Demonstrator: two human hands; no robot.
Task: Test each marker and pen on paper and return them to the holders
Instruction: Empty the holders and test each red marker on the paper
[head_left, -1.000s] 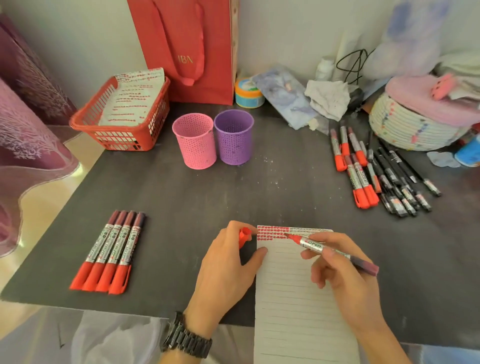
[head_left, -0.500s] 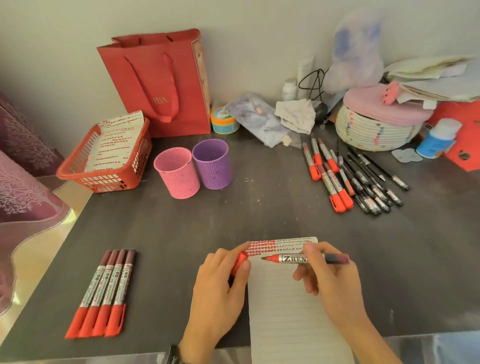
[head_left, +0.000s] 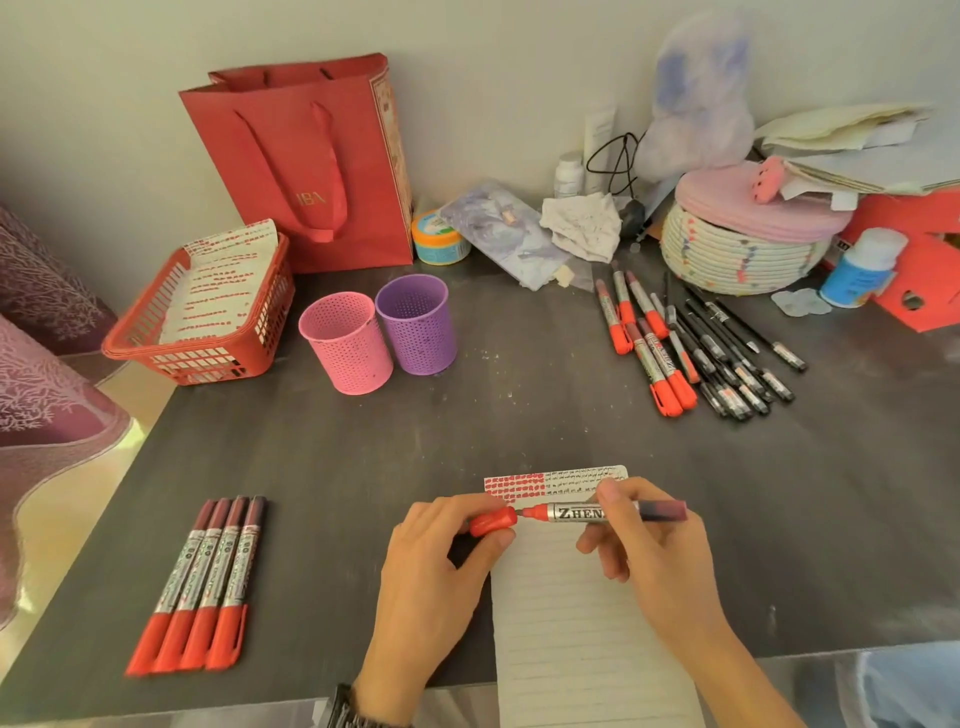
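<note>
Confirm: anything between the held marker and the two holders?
Nothing visible. Bare table separates the marker in the right hand from the pink holder and purple holder. Its cap, in the left hand, is off.

One wide-angle view, worn on the person's head, looks forward and steeply down across the dark counter (head_left: 519, 426). The left hand (head_left: 436, 582) and right hand (head_left: 654, 556) sit close to the lens at the near edge, over lined paper (head_left: 571, 623). The wall (head_left: 493, 78) closes the far side.
</note>
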